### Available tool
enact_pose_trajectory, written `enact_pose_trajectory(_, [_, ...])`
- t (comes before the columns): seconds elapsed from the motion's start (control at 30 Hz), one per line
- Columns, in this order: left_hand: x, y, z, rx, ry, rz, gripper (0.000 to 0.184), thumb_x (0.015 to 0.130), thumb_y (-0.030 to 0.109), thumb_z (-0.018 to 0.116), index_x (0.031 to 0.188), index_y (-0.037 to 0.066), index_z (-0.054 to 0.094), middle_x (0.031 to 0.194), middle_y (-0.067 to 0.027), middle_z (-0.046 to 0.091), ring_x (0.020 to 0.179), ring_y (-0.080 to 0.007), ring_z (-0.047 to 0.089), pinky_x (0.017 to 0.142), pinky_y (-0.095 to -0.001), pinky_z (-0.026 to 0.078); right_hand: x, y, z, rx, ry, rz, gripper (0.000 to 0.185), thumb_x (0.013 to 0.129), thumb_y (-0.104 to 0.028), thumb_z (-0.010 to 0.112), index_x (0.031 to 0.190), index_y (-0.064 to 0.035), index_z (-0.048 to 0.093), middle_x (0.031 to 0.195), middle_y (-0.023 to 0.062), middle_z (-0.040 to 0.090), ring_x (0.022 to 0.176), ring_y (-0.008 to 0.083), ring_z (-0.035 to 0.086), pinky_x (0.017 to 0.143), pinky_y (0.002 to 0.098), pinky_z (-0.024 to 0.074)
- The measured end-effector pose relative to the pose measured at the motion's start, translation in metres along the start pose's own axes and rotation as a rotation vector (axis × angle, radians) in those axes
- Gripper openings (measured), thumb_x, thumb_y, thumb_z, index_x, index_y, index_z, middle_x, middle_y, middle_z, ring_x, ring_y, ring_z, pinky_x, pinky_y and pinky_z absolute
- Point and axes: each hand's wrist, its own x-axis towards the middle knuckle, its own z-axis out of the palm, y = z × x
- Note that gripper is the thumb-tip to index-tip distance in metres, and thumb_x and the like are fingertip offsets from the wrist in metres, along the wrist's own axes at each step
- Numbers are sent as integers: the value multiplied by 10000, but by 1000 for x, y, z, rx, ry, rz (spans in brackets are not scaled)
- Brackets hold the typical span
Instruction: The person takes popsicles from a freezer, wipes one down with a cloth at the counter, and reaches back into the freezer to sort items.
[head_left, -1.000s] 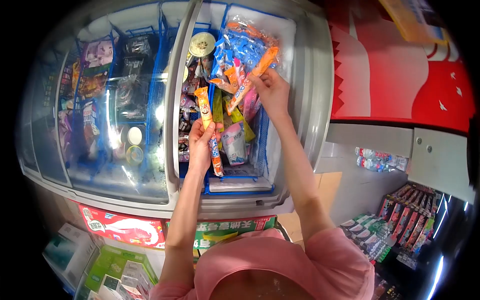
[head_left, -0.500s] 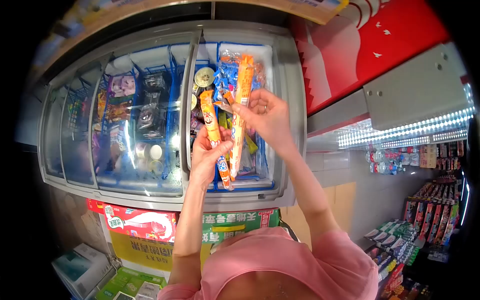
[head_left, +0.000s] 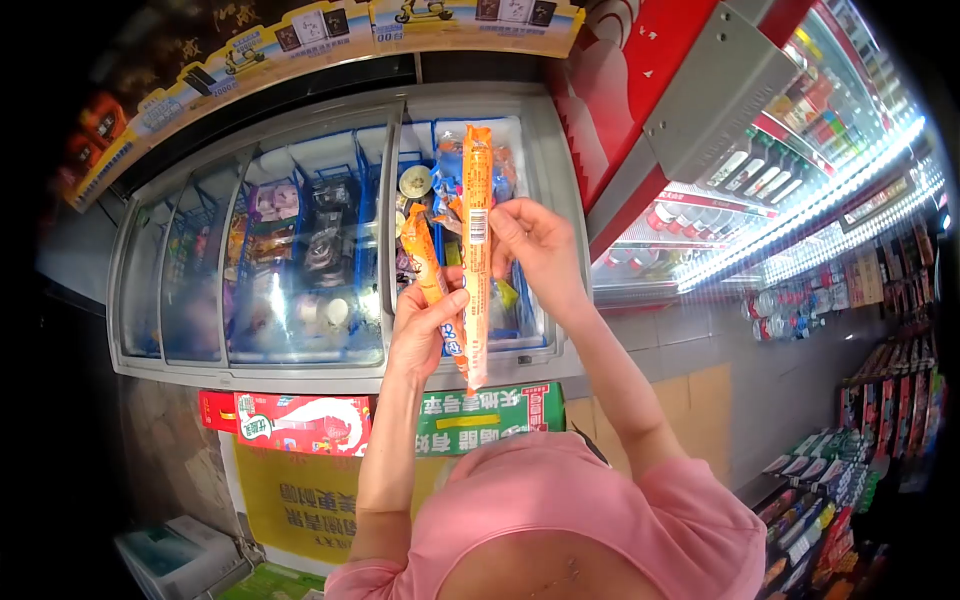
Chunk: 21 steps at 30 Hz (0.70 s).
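My left hand (head_left: 422, 325) is closed around two long orange-wrapped ice pops over the freezer. The longer ice pop (head_left: 477, 190) stands nearly upright in my view, its barcode facing me and its lower end clear plastic. Beside it on the left, the shorter ice pop (head_left: 424, 258) leans and passes partly behind the longer one. My right hand (head_left: 540, 250) is at the longer pop's right edge, fingers loosely bent and apart, seemingly with nothing in them. Beneath both hands lies the open freezer section, where a round-lidded cup (head_left: 415, 181) and blue packets (head_left: 449, 165) show.
Sliding glass lids (head_left: 300, 345) cover the chest freezer's left part, with baskets of packets below. Red cartons (head_left: 305, 424) and a green carton (head_left: 490, 420) stand along its front. A lit drinks cooler (head_left: 740, 190) is on the right, with snack shelves (head_left: 880, 400) farther off.
The longer ice pop has turned to show its barcode and now overlaps the shorter one. My right fingers have shifted from across it to its right edge. The camera view has shifted.
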Motion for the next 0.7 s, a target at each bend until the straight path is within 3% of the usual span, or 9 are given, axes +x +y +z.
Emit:
enact_pose_trajectory(0.3, [-44,6,13,83,-86,0,299,766,47,690,1043,16,582,900,-29,619,796,-101,580,710,-249,464,-51,-6,1,33,-125,9,330,900,-210,568,1142,14,573,859,14,606,681,48,491,602,189,401])
enact_pose_trajectory(0.4, [-51,10,19,99,-99,-2,306,767,41,689,1051,21,576,889,-18,608,802,-110,584,721,-253,471,-61,-5,1,110,-150,-19,295,909,-222,558,1112,-11,592,823,-4,600,670,39,498,587,184,405])
enact_pose_trajectory(0.7, [-61,6,19,-68,-200,-109,374,790,75,670,1127,-16,535,964,-144,647,797,-162,632,716,-283,514,-66,2,-7,216,-361,-4,460,925,-325,518,1243,6,490,965,15,567,853,71,527,725,215,414])
